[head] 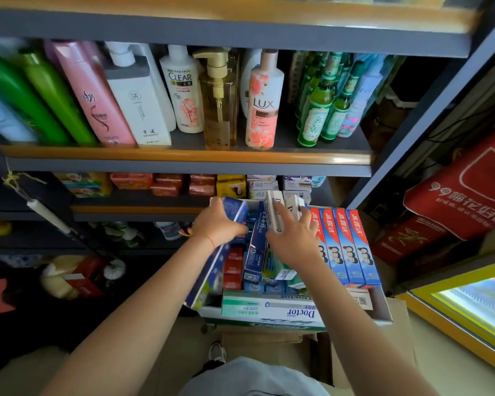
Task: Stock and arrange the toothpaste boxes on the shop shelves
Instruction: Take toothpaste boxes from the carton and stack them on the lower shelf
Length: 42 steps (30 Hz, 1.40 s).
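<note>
Head view showed both hands working in the white tray [382, 308] of toothpaste boxes, which sat below the soap shelf [137, 209]. Left hand [219, 228] gripped a blue box [235, 212] at the tray's far-left corner, fingers curled round its upper end; the box ran down the tray's left wall, leaning. Right hand [293, 238] lay over the tray's middle, fingers spread, tips on the white boxes [283, 210] standing at the tray's back; thumb was hidden, so whether it pinched them couldn't be told. Four red-and-blue boxes [345, 247] sat packed side by side against the tray's right wall. A green-and-white box [269, 310] lay crosswise along the tray's near edge.

Handling judgement: thin card cartons, light, stiff lengthwise but crushable on the broad faces, glossy so likely a bit slippery. Best hold probably across the narrow sides near mid-length, not by the end flaps. Loose upright boxes near the tray's middle could topple when one was pulled.
</note>
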Available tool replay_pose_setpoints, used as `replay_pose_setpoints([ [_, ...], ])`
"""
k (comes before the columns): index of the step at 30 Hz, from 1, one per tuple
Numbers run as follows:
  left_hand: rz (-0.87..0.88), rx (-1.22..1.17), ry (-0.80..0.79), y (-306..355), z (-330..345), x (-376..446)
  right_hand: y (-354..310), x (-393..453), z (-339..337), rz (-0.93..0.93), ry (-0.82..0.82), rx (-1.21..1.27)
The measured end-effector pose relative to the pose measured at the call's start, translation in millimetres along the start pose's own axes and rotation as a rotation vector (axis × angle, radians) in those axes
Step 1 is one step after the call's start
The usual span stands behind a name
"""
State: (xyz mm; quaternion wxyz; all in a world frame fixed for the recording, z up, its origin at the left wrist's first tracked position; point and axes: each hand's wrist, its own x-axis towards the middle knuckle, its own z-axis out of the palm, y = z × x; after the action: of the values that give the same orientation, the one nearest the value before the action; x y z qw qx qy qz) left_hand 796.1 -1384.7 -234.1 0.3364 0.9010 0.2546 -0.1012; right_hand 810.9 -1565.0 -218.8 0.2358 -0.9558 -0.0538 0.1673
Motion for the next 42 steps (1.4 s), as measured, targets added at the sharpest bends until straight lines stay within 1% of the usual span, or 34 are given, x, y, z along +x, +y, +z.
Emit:
replay_pose_setpoints([
  [1, -0.021, -0.039, -0.147, 4, 8, 0, 1, 0, 0, 0.006, 0.004, 0.032],
  [2, -0.037, -0.073, -0.252, 9, 13, -2, 2, 0, -1, 0.009, 0.011, 0.069],
  [4, -0.070, -0.158, -0.354, 6, 26, 6, 8, 1, -2, 0.019, 0.022, 0.150],
  [6, -0.138, -0.231, -0.398, 0, 33, 15, 15, 1, -2, 0.024, 0.030, 0.228],
  [9, -0.192, -0.346, -0.426, -2, 34, 18, 18, 1, -2, 0.024, 0.035, 0.292],
  [15, -0.240, -0.526, -0.474, 10, 19, -2, 15, -2, -5, 0.007, 0.032, 0.221],
  [18, -0.222, -0.608, -0.445, 11, 17, -10, 13, -3, -5, 0.004, 0.020, 0.199],
  [20, -0.192, -0.671, -0.412, 7, 12, -13, 11, -4, -4, -0.017, 0.061, 0.144],
  [22, -0.151, -0.726, -0.345, -1, 0, -17, 10, -4, -2, -0.090, 0.120, 0.057],
  [23, -0.137, -0.747, -0.310, -7, -7, -20, 9, -3, 0, -0.138, 0.124, 0.024],
  [26, -0.141, -0.811, -0.222, -23, -25, -31, -2, 2, 5, -0.223, 0.053, -0.063],
  [32, -0.164, -0.898, -0.090, -46, -39, -55, -38, 2, 12, -0.250, -0.006, -0.319],
  [34, -0.178, -0.930, -0.068, -55, -40, -63, -47, 1, 18, -0.247, -0.067, -0.327],
  [36, -0.186, -0.943, -0.057, -62, -40, -70, -57, 2, 24, -0.222, -0.128, -0.280],
  [38, -0.196, -0.968, -0.037, -72, -41, -75, -65, -1, 31, -0.207, -0.157, -0.278],
  [40, -0.188, -0.994, -0.018, -81, -44, -82, -70, -7, 36, -0.224, -0.151, -0.284],
  [42, -0.162, -1.027, -0.002, -94, -50, -91, -75, -16, 37, -0.272, -0.067, -0.184],
])
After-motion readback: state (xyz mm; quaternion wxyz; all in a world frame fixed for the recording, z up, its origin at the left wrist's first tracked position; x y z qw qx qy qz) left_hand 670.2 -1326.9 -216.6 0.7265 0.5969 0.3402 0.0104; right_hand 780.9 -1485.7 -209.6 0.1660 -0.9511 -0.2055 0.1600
